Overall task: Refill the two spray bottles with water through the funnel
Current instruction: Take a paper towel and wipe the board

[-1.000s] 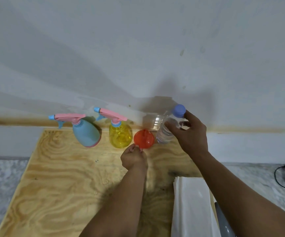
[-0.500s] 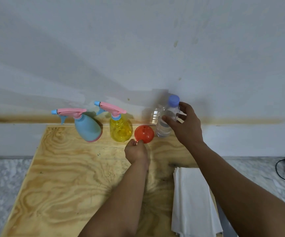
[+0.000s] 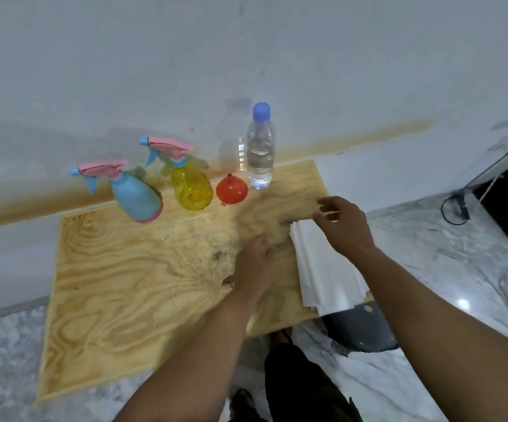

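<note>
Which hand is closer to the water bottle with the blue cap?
The right hand. It hovers in front of the water bottle, over the white paper stack. The left hand rests farther back on the wooden board.

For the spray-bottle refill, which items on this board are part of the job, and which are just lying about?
Part of the job:
blue spray bottle
yellow spray bottle
orange funnel, lying spout up
water bottle, capped, upright

Lying about:
stack of white paper, under the right hand
dark bin below the board edge
black cable on the floor
</note>
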